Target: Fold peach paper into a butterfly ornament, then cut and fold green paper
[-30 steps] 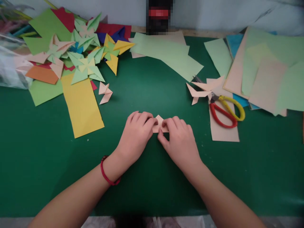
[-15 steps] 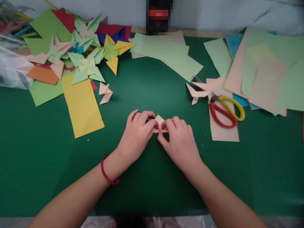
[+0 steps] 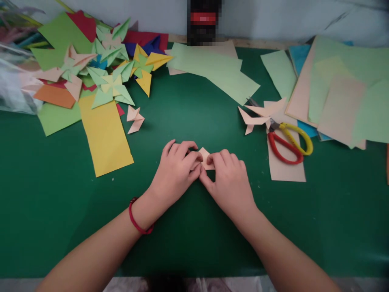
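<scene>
A small folded piece of pale pink paper (image 3: 204, 153) lies on the green table between my hands, its pointed top showing and its lower left part covered by fingers. My left hand (image 3: 178, 168), with a red cord bracelet at the wrist, pinches the paper's left side. My right hand (image 3: 229, 174) grips the right side, index finger on top and thumb tip at the bottom edge by the left thumb. To the left lies a folded pink paper piece (image 3: 135, 119). More folded pink pieces (image 3: 257, 117) rest beside the scissors (image 3: 287, 149) on the right.
Folded paper stars (image 3: 112, 86) and coloured sheets pile up at the back left, near a clear plastic bag (image 3: 18, 81). A yellow sheet (image 3: 106, 140) lies before them. Green offcuts (image 3: 209, 61) are at the back; stacked sheets (image 3: 340, 97) fill the far right.
My left thumb has come down to the paper's lower edge, and my right thumb has shifted slightly left. The paper stays in place between both hands.
</scene>
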Action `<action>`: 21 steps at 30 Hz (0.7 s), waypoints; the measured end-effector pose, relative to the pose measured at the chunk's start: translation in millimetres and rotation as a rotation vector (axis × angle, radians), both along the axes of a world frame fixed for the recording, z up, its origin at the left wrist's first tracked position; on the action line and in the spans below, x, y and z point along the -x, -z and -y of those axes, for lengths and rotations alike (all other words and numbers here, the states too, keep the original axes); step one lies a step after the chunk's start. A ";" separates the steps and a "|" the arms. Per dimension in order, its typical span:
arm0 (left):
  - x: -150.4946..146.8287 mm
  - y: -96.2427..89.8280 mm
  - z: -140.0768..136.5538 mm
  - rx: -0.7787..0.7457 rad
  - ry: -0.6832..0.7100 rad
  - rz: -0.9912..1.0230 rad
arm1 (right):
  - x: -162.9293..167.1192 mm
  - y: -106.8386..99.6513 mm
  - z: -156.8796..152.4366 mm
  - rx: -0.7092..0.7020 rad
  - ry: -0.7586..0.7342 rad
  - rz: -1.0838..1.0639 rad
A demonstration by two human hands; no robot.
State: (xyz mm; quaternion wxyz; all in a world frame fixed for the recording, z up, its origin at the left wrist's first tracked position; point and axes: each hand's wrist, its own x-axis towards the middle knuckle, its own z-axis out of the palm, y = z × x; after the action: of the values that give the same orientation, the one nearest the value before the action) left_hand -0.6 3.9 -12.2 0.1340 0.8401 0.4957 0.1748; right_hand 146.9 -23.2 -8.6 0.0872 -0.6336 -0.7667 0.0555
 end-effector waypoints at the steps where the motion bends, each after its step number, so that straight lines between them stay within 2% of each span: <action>1: 0.3 0.4 -1.2 0.014 0.000 0.014 | 0.0 0.3 -0.1 -0.001 0.001 0.004; 7: -0.2 3.7 -3.7 0.020 -0.033 0.033 | 0.5 1.4 -1.0 -0.010 0.008 0.035; 14: -0.8 4.3 -2.4 -0.029 -0.006 0.004 | 2.2 0.1 -0.3 -0.018 0.008 0.058; 21: -2.1 4.3 -1.8 -0.004 -0.013 -0.026 | 2.3 -0.1 -0.2 -0.020 0.005 0.069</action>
State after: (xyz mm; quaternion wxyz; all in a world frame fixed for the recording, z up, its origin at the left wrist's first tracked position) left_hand 1.6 5.8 -16.5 0.1246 0.8393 0.5026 0.1656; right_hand 144.6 -23.0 -8.5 0.0670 -0.6361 -0.7683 0.0258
